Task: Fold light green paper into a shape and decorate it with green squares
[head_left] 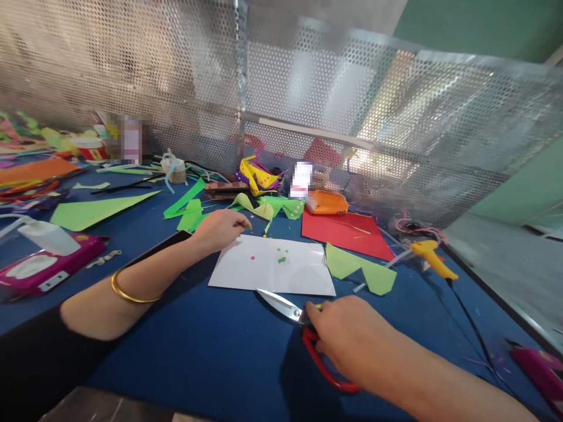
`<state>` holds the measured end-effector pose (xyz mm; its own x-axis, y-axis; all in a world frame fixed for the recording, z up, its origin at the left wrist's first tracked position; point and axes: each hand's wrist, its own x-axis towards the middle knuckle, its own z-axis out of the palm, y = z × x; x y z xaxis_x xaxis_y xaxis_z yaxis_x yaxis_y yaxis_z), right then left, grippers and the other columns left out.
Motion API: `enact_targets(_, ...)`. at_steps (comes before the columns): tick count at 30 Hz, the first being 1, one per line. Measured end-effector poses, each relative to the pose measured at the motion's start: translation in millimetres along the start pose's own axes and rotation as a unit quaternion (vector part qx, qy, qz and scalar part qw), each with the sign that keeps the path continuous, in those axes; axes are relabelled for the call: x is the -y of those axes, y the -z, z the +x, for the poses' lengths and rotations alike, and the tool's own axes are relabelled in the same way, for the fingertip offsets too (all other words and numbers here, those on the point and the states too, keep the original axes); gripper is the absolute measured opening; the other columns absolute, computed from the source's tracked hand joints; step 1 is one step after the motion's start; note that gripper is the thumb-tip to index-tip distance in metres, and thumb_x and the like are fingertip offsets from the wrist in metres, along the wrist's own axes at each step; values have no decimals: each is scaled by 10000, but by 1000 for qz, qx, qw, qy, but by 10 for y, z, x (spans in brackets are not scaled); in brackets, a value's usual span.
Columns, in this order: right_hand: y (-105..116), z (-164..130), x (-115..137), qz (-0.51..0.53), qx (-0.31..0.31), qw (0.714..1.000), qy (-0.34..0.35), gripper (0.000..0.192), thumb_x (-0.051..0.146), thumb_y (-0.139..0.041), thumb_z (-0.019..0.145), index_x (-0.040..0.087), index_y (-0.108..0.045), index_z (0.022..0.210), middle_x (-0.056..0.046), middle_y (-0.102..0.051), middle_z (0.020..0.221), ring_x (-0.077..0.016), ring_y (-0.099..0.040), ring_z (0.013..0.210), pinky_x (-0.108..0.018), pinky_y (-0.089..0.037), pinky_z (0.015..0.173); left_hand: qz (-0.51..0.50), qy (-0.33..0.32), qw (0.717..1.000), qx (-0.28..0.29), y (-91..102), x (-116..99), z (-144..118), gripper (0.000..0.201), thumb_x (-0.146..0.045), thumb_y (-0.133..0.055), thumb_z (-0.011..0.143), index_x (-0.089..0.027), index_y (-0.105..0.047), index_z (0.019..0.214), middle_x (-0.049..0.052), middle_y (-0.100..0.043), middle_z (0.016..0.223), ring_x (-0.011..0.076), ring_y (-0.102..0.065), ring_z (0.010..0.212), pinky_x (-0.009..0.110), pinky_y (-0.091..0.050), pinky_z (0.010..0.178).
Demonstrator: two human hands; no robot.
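While the left hand [220,228] rests curled at the far corner of the flat white paper sheet [272,266], seemingly pinning it to the blue table [197,351], the right hand [347,334] grips the red-handled steel scissors [303,328], blades nearly closed and lying at the sheet's near edge, perhaps ready for cutting.

Blue bench [211,351], white sheet [272,266] with pink and green specks, red-handled scissors [308,334] with silver blades, red paper [347,234], lime-green cutout [360,266], yellow glue gun [433,258], magenta punch [48,266], gold bangle [127,293], silver perforated-dot screen [308,105].
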<state>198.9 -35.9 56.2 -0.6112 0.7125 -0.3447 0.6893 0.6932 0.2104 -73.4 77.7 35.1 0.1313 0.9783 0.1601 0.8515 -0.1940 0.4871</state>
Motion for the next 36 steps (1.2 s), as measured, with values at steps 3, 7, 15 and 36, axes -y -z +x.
enact_targets(3,139,310,-188,79,-91,993,18,145,167,-617,817,182,-727,723,-61,-718,692,-185,-673,629,-256,-366,508,76,-15,997,-14,-13,78,13,333,-189,-487,825,-196,-750,1029,108,-725,1128,308,-634,1069,395,-461,864)
enact_targets(7,234,1006,-533,173,-201,964,-20,208,216,-528,904,232,-725,967,-18,-738,995,-162,-658,889,-237,-438,674,137,-53,989,-22,-68,77,-4,390,-134,-449,828,-142,-713,1115,164,-688,1165,337,-592,1121,432,-441,898)
enact_targets(15,45,1690,-683,148,-213,966,-26,177,302,-588,880,218,-740,912,-30,-715,960,-162,-631,857,-241,-405,665,138,-202,966,85,-324,-75,-124,273,-114,-527,785,-247,-743,885,37,-727,1038,212,-637,982,304,-480,808)
enact_targets(36,128,1383,-524,144,-238,960,16,200,225,-527,877,228,-725,906,-5,-697,927,-131,-616,810,-226,-358,620,138,-216,962,89,-346,-63,-131,271,-113,-539,779,-237,-731,926,60,-711,1064,233,-625,1008,341,-475,853)
